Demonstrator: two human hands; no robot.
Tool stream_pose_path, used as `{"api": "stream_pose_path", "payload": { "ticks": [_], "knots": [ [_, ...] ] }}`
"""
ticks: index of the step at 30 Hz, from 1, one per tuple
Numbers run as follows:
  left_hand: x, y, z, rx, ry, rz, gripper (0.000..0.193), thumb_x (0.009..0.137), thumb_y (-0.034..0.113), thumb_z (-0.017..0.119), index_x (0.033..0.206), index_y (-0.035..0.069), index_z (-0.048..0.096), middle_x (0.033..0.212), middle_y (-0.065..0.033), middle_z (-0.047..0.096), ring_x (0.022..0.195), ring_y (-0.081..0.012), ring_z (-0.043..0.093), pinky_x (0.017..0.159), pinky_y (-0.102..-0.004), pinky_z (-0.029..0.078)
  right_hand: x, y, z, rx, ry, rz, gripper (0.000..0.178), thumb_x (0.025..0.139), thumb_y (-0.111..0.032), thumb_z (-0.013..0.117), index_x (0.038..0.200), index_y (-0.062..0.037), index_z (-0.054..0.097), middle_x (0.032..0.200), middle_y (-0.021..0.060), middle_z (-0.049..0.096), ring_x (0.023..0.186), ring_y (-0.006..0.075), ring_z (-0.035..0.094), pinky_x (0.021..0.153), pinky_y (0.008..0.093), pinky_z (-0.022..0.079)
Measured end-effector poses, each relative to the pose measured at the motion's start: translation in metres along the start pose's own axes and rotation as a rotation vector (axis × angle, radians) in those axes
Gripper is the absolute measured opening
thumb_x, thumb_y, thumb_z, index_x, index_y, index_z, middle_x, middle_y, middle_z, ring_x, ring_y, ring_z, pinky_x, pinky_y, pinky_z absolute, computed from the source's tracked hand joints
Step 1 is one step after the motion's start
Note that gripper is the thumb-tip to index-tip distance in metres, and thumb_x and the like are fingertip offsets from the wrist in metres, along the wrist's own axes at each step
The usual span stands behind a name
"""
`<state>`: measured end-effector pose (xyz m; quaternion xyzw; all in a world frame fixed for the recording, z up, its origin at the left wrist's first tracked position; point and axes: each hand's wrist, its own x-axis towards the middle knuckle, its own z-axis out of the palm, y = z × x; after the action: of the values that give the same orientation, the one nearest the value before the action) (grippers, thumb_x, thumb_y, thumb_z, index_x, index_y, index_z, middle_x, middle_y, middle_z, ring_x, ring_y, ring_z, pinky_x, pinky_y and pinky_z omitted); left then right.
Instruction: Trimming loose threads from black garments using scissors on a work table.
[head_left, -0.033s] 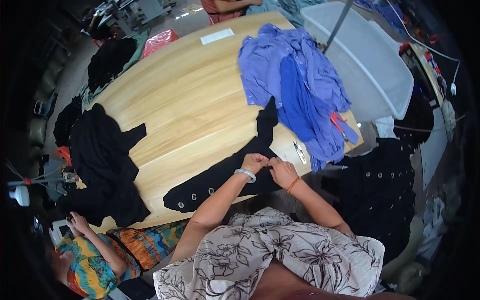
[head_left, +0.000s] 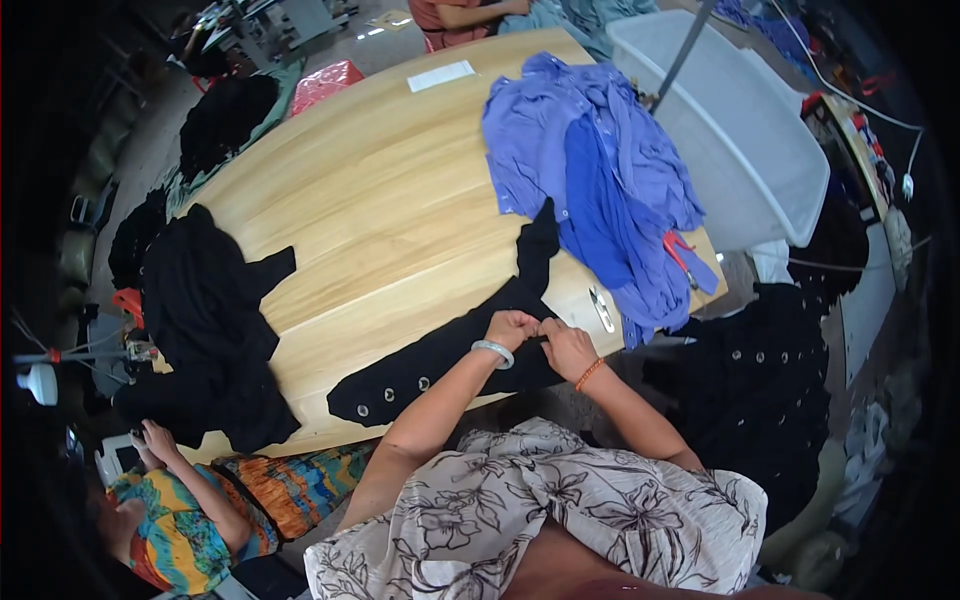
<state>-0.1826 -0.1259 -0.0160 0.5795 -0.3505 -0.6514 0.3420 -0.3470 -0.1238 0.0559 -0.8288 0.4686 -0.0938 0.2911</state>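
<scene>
A long black garment piece [head_left: 450, 360] with a row of silver eyelets lies along the near edge of the wooden table [head_left: 380, 190]. At its right part, my left hand [head_left: 512, 328] and my right hand [head_left: 567, 348] meet, fingertips pinched together over the cloth. Both hands are closed on this black piece; the exact spot between the fingers is too small to make out. A narrow black end [head_left: 538, 245] stretches away from my hands toward the purple shirts [head_left: 600, 150]. Just right of my right hand lie small silver thread snips [head_left: 601, 310].
Red-handled scissors [head_left: 678, 250] rest on the purple shirts. A translucent plastic bin [head_left: 730, 140] stands at the far right. More black garments [head_left: 205, 320] cover the table's left end, where a co-worker [head_left: 190, 510] sits. Another black eyelet garment [head_left: 760, 390] hangs at right.
The whole view has shifted very slightly. My hands keep the same pinch on the black garment piece, with no clear movement.
</scene>
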Motion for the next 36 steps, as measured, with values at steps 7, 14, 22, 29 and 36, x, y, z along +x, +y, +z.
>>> {"api": "stream_pose_path", "payload": {
  "ticks": [7, 14, 22, 29, 36],
  "knots": [
    [0.002, 0.009, -0.004, -0.013, -0.046, -0.166, 0.014, 0.081, 0.004, 0.073, 0.092, -0.004, 0.071, 0.088, -0.0097, 0.072, 0.081, -0.0134, 0.066, 0.077, -0.0248, 0.053, -0.004, -0.010, -0.004, -0.081, 0.057, 0.010, 0.039, 0.082, -0.019, 0.070, 0.115, -0.0048, 0.055, 0.096, 0.0203, 0.064, 0.079, 0.0413, 0.064, 0.070, 0.0480, 0.052],
    [0.004, -0.007, -0.012, -0.241, -0.090, -0.308, 0.011, 0.079, 0.011, 0.075, 0.084, 0.001, 0.072, 0.076, -0.0041, 0.067, 0.066, -0.0114, 0.058, 0.061, -0.0242, 0.045, 0.002, -0.005, -0.012, -0.029, -0.043, -0.081, 0.028, 0.082, -0.014, 0.067, 0.104, 0.0011, 0.061, 0.097, 0.0223, 0.061, 0.083, 0.0413, 0.063, 0.073, 0.0465, 0.052],
    [-0.001, -0.001, -0.010, -0.287, -0.090, -0.273, 0.013, 0.077, 0.015, 0.078, 0.078, 0.004, 0.072, 0.071, -0.0027, 0.065, 0.061, -0.0109, 0.054, 0.056, -0.0252, 0.043, -0.001, -0.007, -0.008, 0.041, -0.006, -0.074, 0.038, 0.079, -0.008, 0.066, 0.114, 0.0045, 0.059, 0.100, 0.0230, 0.060, 0.084, 0.0409, 0.063, 0.075, 0.0438, 0.052],
    [-0.019, 0.003, -0.010, -0.235, -0.115, 0.008, 0.022, 0.080, 0.015, 0.078, 0.092, -0.002, 0.072, 0.079, -0.0045, 0.069, 0.073, -0.0117, 0.062, 0.071, -0.0250, 0.052, -0.001, 0.000, -0.006, 0.027, 0.033, -0.130, 0.037, 0.078, -0.010, 0.066, 0.112, 0.0031, 0.061, 0.092, 0.0206, 0.060, 0.077, 0.0367, 0.063, 0.070, 0.0422, 0.052],
    [-0.059, 0.002, -0.001, 0.552, 0.060, 0.566, 0.025, 0.077, 0.010, 0.070, 0.097, -0.003, 0.069, 0.090, -0.0159, 0.067, 0.084, -0.0308, 0.066, 0.076, -0.0368, 0.052, -0.011, 0.007, -0.004, 0.143, -0.071, -0.129, 0.030, 0.079, -0.009, 0.066, 0.106, 0.0044, 0.064, 0.085, 0.0223, 0.061, 0.078, 0.0389, 0.062, 0.071, 0.0424, 0.051]
  ]
}}
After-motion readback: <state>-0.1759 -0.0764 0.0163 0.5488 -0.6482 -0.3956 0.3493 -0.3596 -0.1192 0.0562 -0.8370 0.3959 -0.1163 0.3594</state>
